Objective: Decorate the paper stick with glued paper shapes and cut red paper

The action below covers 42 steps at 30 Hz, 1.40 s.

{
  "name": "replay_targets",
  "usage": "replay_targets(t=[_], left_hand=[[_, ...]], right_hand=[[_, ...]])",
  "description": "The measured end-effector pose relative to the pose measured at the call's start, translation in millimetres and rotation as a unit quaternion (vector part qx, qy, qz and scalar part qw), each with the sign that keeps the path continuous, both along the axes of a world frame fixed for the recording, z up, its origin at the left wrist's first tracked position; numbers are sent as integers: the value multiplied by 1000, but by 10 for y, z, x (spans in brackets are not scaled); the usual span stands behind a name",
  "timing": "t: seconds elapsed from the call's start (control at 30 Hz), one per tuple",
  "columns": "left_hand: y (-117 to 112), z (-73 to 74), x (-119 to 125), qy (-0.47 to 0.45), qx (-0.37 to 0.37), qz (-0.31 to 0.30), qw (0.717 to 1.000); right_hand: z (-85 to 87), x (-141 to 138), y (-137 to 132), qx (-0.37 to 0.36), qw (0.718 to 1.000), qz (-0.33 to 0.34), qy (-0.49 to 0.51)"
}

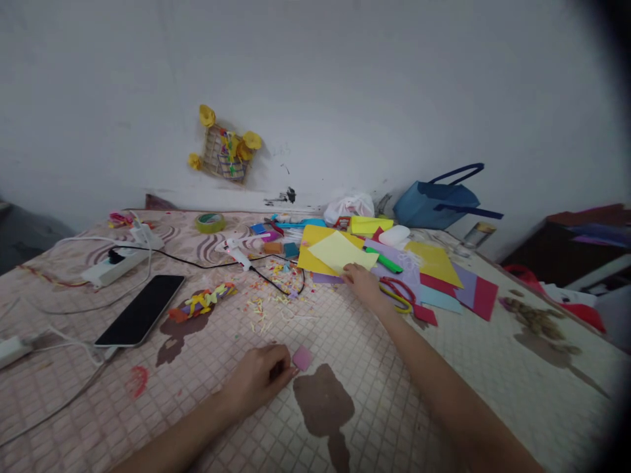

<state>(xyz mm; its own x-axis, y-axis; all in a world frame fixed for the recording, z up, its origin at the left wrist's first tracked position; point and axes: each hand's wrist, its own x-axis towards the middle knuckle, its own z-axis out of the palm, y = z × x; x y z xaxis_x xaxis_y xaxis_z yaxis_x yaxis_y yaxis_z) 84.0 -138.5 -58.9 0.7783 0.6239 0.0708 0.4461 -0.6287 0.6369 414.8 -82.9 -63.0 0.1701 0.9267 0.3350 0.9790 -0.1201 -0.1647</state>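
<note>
Near the front middle of the table, my left hand [266, 373] is closed, its fingertips pinching the edge of a small pink paper square [302, 358]. My right hand [362, 282] reaches farther out, with curled fingers gripping the near edge of a pale yellow paper sheet [340, 251]. That sheet lies over a deeper yellow sheet [308, 255]. Scissors with red and yellow handles [401, 292] lie just right of my right hand, beside a green marker [387, 261]. Paper scraps [261, 312] are strewn left of it.
A white glue gun [237, 253] with a black cord lies toward the back. On the left are a phone [142, 312], a power strip [116, 263] and cables. Coloured papers [473, 289], a glass jar [477, 236] and a blue bag [436, 203] occupy the right. Tape [210, 223] sits behind.
</note>
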Motion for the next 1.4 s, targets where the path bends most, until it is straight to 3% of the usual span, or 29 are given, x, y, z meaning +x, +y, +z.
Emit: replay_targets(t=[0.2,0.37,0.63,0.77,1.2,1.4], left_hand=[[-4,19,5,-1,1,2,1000],[-1,10,-7,-4,2,0,1000],[2,-5,-11,1,10,-10,1000],[6,5,-9,6,9,-10,1000],[-13,22,-12,-26,7,-14,1000],[-2,-11,-1,-55,6,27,998]], right_hand=[[-86,30,-310,67,995,30,63],[-5,-3,-539,101,987,22,126],[34,-806,-679,-9,965,177,194],[-17,-1043,-652,-31,963,187,191],[-24,-885,-669,20,959,156,235],[15,-892,-712,6,954,168,249]])
